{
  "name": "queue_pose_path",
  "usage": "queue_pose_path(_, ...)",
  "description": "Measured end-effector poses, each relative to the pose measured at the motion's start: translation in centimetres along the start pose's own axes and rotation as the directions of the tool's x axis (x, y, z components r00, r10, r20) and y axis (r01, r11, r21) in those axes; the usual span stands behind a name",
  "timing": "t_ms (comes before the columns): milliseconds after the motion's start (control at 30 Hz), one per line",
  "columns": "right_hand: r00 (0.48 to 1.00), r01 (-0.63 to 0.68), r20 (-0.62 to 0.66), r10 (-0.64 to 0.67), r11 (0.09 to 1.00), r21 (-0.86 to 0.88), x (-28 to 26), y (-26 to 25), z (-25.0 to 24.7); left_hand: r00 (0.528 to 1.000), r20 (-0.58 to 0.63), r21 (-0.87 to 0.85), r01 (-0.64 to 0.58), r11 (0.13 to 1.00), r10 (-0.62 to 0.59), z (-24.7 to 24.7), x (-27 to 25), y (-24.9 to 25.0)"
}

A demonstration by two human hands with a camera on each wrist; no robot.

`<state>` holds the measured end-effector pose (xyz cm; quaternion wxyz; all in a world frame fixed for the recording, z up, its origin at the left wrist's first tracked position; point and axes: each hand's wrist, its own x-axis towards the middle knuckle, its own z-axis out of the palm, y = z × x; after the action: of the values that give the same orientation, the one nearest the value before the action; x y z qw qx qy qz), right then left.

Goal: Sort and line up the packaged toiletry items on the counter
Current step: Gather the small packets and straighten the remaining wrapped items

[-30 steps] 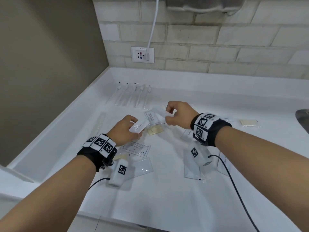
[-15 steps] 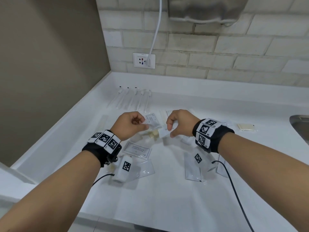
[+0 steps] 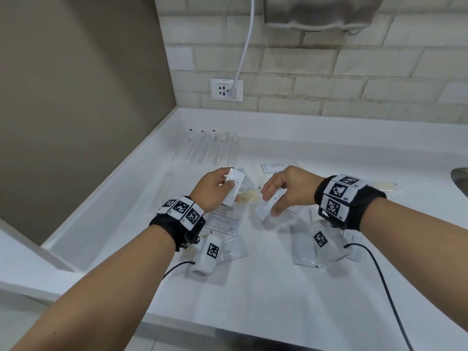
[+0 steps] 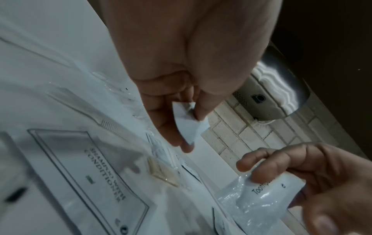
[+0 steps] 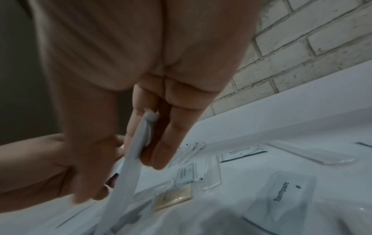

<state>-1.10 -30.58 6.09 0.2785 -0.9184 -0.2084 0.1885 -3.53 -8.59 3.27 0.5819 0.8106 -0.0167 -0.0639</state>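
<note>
Two small white toothpaste packets are held just above the white counter. My left hand pinches one packet between thumb and fingers; the left wrist view shows its creased corner under the thumb. My right hand grips the other packet, printed "Toothpaste" and seen edge-on in the right wrist view. The hands are a short way apart. Under them lie a shampoo sachet, a beige packet and another toothpaste packet.
Several wrapped toothbrushes lie in a row at the back left. A second shampoo sachet lies behind my hands, a comb at the left, clear packets at the front right. A sink cuts the right edge.
My hands, close together half a second ago, have drawn apart. The right hand has come down and nearer with its packet; the left keeps its packet raised.
</note>
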Motion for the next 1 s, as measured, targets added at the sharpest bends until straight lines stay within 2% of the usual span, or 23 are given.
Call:
queue_pose_path(67,1.000,-0.008,0.001,0.008,1.000,0.008,-0.4,0.0,0.1,1.000,0.015,-0.023,0.020,1.000,-0.019,0.5,-0.1,0.1)
queue_pose_path(200,0.997,0.019,-0.078,-0.015,0.998,0.058,-0.6,0.3,0.5,0.998,0.063,-0.059,0.036,0.998,-0.032,1.1,-0.4,0.5)
queue_pose_path(467,0.995,-0.029,-0.076,0.072,0.886,0.463,-1.0,0.4,1.8,0.994,0.050,-0.107,0.099,0.989,-0.094,1.5,-1.1,-0.6)
queue_pose_path(567,0.995,-0.040,-0.059,0.079,0.867,0.496,-0.9,0.1,2.2,0.996,0.016,-0.077,0.087,0.993,-0.086,1.5,-1.3,-0.8)
queue_pose_path(700,0.996,-0.060,-0.032,0.088,0.862,0.503,-1.1,-0.6,2.9,0.991,-0.015,-0.153,0.128,0.980,-0.131,1.5,-1.3,-1.0)
queue_pose_path(833,0.993,-0.070,-0.039,0.108,0.841,0.537,-0.9,-0.7,3.7,0.991,0.024,-0.052,0.132,0.990,-0.131,2.3,-1.6,-1.5)
queue_pose_path(1000,0.983,-0.166,0.017,0.183,0.839,0.518,-0.8,0.4,4.9,0.983,0.132,0.152,0.104,0.983,-0.125,4.0,-1.7,-2.8)
